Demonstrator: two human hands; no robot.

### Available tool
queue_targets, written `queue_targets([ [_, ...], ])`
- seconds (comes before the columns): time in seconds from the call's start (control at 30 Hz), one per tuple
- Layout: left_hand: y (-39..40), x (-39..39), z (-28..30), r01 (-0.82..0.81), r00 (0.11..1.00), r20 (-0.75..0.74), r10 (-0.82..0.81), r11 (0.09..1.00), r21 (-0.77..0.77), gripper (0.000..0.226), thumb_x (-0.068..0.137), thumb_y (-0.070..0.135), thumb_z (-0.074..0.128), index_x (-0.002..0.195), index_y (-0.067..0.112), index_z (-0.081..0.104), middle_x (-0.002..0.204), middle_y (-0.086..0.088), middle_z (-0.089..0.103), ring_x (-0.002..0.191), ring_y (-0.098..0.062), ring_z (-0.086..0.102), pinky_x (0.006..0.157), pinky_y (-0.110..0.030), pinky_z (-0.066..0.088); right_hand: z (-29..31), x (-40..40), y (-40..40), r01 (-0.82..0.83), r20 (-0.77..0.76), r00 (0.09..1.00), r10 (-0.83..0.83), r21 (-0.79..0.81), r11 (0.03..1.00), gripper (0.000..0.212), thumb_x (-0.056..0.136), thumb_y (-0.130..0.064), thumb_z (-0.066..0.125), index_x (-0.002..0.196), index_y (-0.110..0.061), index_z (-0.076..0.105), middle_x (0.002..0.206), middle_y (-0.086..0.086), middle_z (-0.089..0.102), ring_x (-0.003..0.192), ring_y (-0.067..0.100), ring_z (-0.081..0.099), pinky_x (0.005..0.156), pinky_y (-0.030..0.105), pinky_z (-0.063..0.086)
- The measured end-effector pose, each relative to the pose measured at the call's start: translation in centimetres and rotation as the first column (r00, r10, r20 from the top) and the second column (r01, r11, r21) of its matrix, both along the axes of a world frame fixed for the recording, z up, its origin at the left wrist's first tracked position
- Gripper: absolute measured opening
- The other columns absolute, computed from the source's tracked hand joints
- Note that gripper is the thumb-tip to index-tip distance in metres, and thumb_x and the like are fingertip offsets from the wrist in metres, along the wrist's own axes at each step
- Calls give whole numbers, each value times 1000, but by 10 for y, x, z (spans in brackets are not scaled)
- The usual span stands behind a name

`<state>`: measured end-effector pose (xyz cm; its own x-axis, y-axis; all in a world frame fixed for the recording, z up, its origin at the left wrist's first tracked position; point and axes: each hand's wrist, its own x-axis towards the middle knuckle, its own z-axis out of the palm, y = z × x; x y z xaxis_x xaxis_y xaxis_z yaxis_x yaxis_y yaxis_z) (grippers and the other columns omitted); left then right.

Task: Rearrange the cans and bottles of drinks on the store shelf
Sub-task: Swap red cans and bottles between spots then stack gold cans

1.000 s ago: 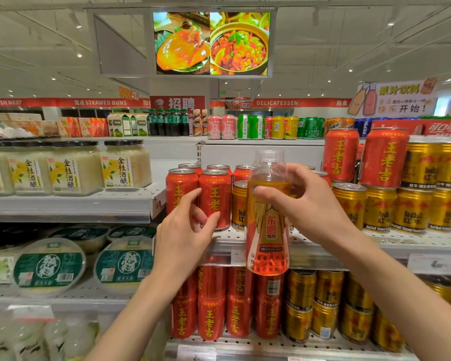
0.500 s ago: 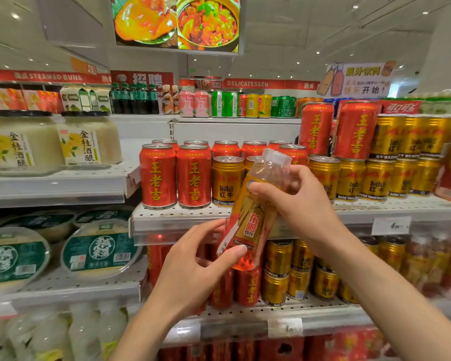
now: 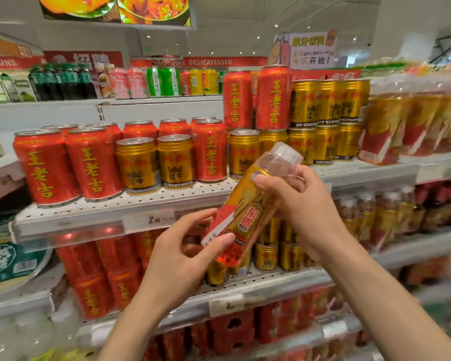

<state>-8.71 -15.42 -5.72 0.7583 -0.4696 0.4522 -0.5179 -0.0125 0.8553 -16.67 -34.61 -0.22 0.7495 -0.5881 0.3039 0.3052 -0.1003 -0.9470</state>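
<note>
Stocked shelf (image 3: 130,204) behind; both hands grip the orange-and-red bottle (image 3: 248,212) (clear cap tilted up-right): left hand (image 3: 182,254) pinching its base, right hand (image 3: 302,204) its neck.

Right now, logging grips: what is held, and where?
The tilted clear plastic bottle of orange drink: right hand grips its upper part, left hand its lower end.

Bottle (image 3: 248,207): orange drink, clear cap, tilted with cap up and to the right; held in front of shelf (image 3: 130,204). Right hand (image 3: 301,204) curled round neck, below cap. Left hand (image 3: 182,254) pinching lower label end. On shelf behind: red cans (image 3: 90,162) at left, gold cans (image 3: 136,165) beside them, more stacked to the right. Lower shelves: further red and gold cans, blurred.
</note>
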Motion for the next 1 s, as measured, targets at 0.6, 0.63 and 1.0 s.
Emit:
queue_targets([
  [0.6,-251,-97,10,-15,999,32,11,990,137,53,73,60,74,122,39,69,110,20,69,103,-1,66,82,-20,56,-14,-99,-257,-21,3,1000,21,166,986,57,77,-28,82,125,-9,57,111,11,73,97,24,74,83,44,60],
  [0.63,-256,-96,11,-13,999,38,8,990,141,54,74,62,73,123,40,69,109,20,69,103,-2,66,84,-23,57,-13,-100,-262,-21,3,1000,21,155,988,56,78,-29,82,124,-10,57,113,13,72,99,25,73,84,44,60],
  [1.0,-273,-76,29,37,983,174,-60,991,128,57,75,65,68,126,40,66,114,22,68,106,7,62,81,-16,57,15,-98,-270,67,-1,998,-67,18,998,63,75,-40,82,127,-18,54,112,6,73,95,17,75,76,33,59],
])
